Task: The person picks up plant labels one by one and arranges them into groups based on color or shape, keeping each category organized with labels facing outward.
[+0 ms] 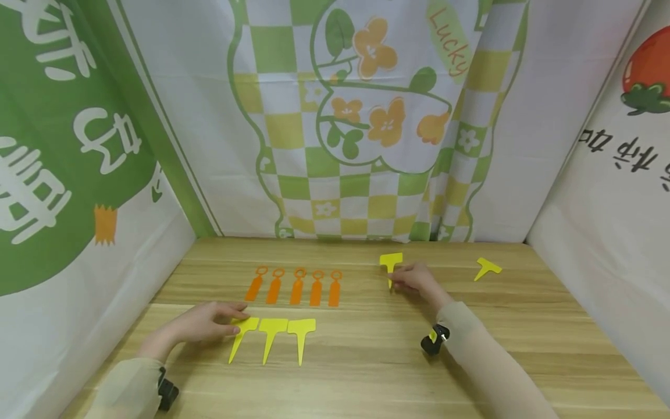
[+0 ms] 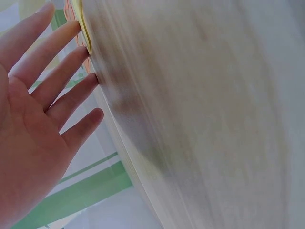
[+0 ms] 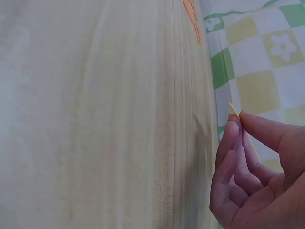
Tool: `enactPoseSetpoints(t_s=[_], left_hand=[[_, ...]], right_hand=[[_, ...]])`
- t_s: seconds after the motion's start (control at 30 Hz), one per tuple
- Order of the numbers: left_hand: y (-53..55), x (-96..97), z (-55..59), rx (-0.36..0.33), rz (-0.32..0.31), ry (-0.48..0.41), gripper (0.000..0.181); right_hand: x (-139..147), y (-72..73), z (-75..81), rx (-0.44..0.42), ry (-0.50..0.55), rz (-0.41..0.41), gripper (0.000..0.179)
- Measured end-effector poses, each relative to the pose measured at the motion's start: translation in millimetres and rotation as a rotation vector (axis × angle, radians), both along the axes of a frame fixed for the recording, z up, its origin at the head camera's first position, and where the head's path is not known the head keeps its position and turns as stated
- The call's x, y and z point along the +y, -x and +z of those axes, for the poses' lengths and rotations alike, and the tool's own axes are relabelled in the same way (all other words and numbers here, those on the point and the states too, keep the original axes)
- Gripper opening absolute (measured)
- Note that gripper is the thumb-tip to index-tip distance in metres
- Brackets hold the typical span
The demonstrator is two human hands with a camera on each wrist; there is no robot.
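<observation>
Three yellow T-shaped plant labels stand in a row at front left: the left label (image 1: 246, 331), the middle label (image 1: 272, 334) and the right label (image 1: 300, 334). My left hand (image 1: 209, 322) lies at the left label, fingertips at its top edge; in the left wrist view the fingers (image 2: 62, 88) are spread and fairly straight. Between thumb and fingertips, my right hand (image 1: 416, 278) pinches another yellow plant label (image 1: 390, 262), raised off the table in the right wrist view, where the label (image 3: 233, 109) shows edge-on.
Behind the row lie several orange tags with ring ends, such as the middle tag (image 1: 297, 291). One more yellow plant label (image 1: 487, 267) lies tilted at the far right of the wooden table (image 1: 366, 372). Printed cloth (image 1: 356, 192) hangs along the back edge.
</observation>
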State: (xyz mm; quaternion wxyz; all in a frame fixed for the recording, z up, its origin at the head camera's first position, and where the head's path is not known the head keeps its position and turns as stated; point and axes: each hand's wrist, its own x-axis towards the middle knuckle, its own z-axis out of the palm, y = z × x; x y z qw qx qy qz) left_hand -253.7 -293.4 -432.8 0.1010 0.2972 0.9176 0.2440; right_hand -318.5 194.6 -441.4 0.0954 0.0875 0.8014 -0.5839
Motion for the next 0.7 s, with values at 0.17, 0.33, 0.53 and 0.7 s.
enactPoseSetpoints(t_s=[0.17, 0.33, 0.53, 0.7], left_hand=[[2.5, -1.5, -1.9, -0.002, -0.001, -0.001, 0.043], [3.1, -1.7, -2.2, -0.010, -0.002, -0.003, 0.043], [2.4, -1.2, -2.2, 0.000, -0.002, 0.001, 0.043], [3.0, -1.7, -3.3, 0.003, -0.001, 0.004, 0.044]], right_hand=[[-4, -10.3, 3.2, 0.040, -0.050, 0.026, 0.025], [-7, -19.5, 3.7, 0.055, -0.118, 0.070, 0.024], [-11, -27.7, 2.0, 0.062, -0.169, 0.117, 0.020], [-15, -34.7, -2.4, 0.041, -0.187, 0.130, 0.017]])
